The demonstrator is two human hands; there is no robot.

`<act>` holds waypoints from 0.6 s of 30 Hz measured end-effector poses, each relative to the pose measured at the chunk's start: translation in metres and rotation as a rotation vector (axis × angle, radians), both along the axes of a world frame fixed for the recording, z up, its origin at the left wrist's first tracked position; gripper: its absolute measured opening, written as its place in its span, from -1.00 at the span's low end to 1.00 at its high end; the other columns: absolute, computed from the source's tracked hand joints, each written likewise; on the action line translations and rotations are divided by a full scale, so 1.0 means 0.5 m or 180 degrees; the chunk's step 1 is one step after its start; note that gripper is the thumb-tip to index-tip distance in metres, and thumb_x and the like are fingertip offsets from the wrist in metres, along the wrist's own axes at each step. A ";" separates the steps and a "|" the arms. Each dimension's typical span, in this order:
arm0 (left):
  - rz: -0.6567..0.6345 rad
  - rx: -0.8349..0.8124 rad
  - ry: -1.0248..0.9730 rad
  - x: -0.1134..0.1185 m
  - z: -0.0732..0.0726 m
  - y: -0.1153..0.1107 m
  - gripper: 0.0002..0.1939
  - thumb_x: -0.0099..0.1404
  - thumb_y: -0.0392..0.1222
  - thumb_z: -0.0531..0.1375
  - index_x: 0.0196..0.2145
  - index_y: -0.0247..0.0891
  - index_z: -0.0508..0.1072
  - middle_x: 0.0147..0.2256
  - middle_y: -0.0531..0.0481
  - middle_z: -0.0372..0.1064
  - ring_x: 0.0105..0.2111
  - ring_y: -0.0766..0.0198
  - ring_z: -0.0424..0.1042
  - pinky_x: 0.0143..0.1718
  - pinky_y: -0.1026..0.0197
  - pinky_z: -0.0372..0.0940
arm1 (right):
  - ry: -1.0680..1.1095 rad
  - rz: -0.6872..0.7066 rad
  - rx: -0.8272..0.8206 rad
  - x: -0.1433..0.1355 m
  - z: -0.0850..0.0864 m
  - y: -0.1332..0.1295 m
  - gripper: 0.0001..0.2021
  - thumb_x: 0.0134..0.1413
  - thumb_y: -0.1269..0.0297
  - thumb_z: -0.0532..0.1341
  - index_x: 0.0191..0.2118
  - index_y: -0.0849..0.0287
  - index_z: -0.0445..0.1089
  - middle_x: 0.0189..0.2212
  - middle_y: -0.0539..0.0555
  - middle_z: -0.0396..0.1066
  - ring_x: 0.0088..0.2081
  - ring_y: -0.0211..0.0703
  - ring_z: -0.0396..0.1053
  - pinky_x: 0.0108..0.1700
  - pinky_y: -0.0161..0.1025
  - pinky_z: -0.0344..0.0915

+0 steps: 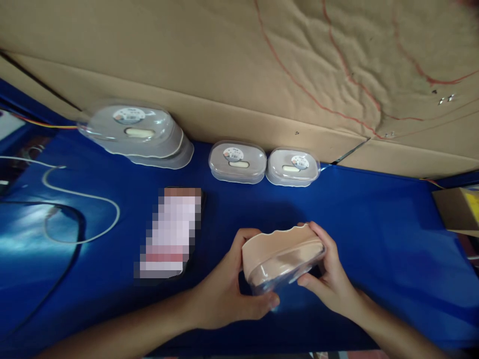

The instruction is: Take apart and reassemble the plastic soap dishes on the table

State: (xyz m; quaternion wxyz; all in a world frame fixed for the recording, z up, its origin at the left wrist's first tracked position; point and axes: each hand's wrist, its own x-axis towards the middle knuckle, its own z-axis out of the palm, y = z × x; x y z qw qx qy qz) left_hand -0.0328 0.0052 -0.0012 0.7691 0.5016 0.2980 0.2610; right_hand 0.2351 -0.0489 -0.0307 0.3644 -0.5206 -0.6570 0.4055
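Note:
An oval plastic container point(282, 252), beige with a wavy edge and a clear lid, is held tilted above the blue table, its lid side turned toward me. My left hand point(239, 294) grips its left end, the thumb along the lid side. At the opposite end my right hand point(331, 276) closes round it, thumb underneath and fingers behind. Behind them two similar lidded containers stand side by side, the left one point(237, 162) and the right one point(293, 167). Each has a round label and a pale oval piece on its lid.
A larger stack of lidded containers point(136, 134) stands at the back left. A phone point(170, 232) with a blurred screen lies left of my hands. A white cable point(86, 197) and a black cable point(77, 249) cross the blue table point(385, 249). Brown paper point(209, 65) covers the wall.

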 end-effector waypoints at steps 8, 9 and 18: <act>-0.0021 0.0027 -0.0036 -0.004 -0.007 -0.012 -0.23 0.30 -0.03 0.41 0.20 -0.02 -0.02 0.01 -0.05 0.29 -0.14 0.23 0.32 -0.13 0.15 0.26 | 0.0205 0.0103 0.0221 -0.006 0.008 0.006 -0.08 0.26 -0.07 0.37 0.53 -0.11 -0.16 0.39 0.24 0.15 0.37 0.16 0.26 0.35 0.08 0.31; -0.0026 0.0009 -0.0067 -0.003 -0.007 -0.012 -0.24 0.29 -0.03 0.42 0.20 -0.02 -0.01 0.01 -0.05 0.29 -0.13 0.22 0.33 -0.11 0.14 0.26 | 0.0206 0.0118 0.0204 -0.007 0.009 0.005 -0.07 0.26 -0.06 0.37 0.53 -0.10 -0.17 0.39 0.26 0.14 0.37 0.17 0.26 0.35 0.09 0.32; -0.0085 -0.0586 -0.0555 0.005 -0.002 -0.007 -0.26 0.31 0.12 0.41 0.22 -0.05 0.06 0.24 -0.19 0.24 0.22 -0.03 0.31 0.17 -0.06 0.24 | -0.0144 0.0071 0.0693 -0.007 0.004 0.002 0.07 0.16 -0.14 0.41 0.56 -0.10 -0.27 0.51 0.27 -0.14 0.49 0.39 -0.03 0.41 0.41 0.16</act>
